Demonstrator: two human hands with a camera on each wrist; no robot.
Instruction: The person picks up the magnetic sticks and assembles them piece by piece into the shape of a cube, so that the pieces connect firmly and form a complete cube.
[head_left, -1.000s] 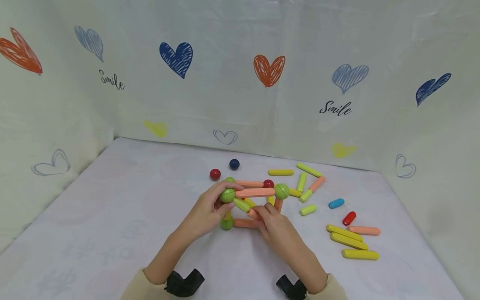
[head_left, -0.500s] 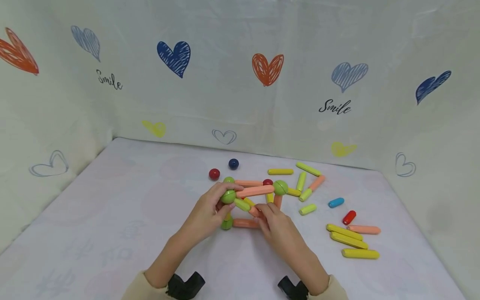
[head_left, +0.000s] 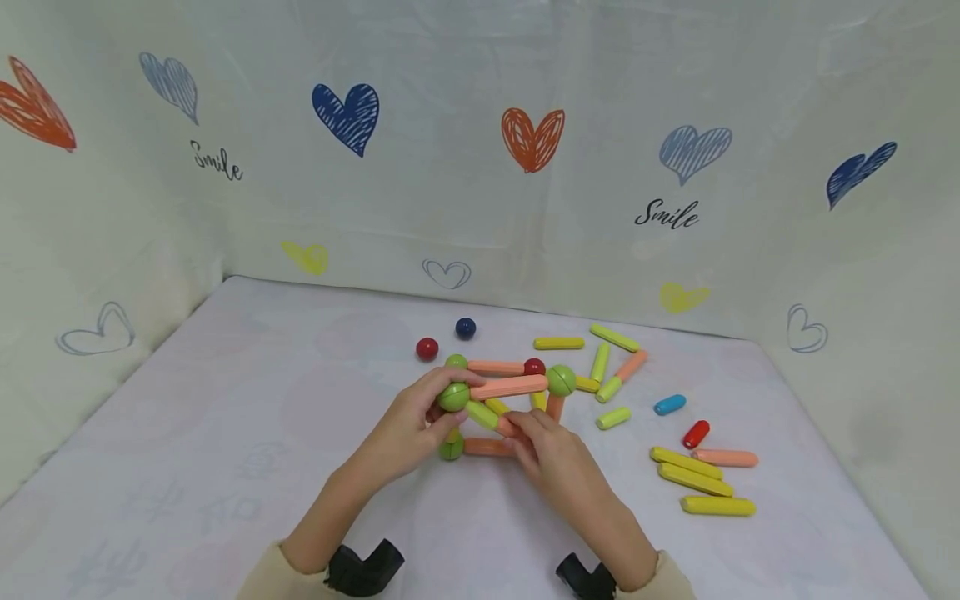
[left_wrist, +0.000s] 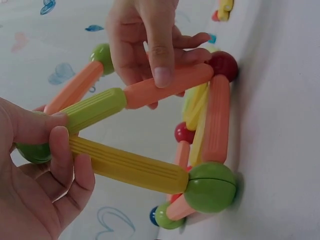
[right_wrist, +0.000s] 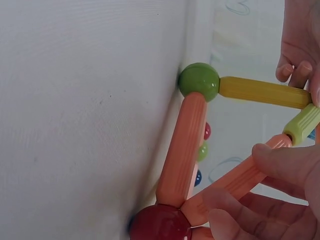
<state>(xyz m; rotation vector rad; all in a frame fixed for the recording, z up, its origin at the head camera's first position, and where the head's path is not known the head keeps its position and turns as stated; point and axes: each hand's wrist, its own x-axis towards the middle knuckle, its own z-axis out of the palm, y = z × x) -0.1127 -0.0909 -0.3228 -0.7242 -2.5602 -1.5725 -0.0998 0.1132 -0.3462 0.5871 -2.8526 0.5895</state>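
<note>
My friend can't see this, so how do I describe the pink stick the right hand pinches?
On the white table, find the toy frame. Spot the slanting pink stick between a red ball and a short green stick. Unlike the frame's other pink sticks, it's pinched by the right hand.

Loose rods (head_left: 718,506) lie mostly right of the ball-and-rod frame (head_left: 508,386); two balls (head_left: 427,349) (near each other) sit behind it.

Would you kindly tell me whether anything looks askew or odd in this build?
One joint stands out: between the left hand and the right hand, a short lime rod and an orange rod meet end to end without a ball, seemingly slightly bent. The frame's visible corners have balls. No damage shows.
</note>
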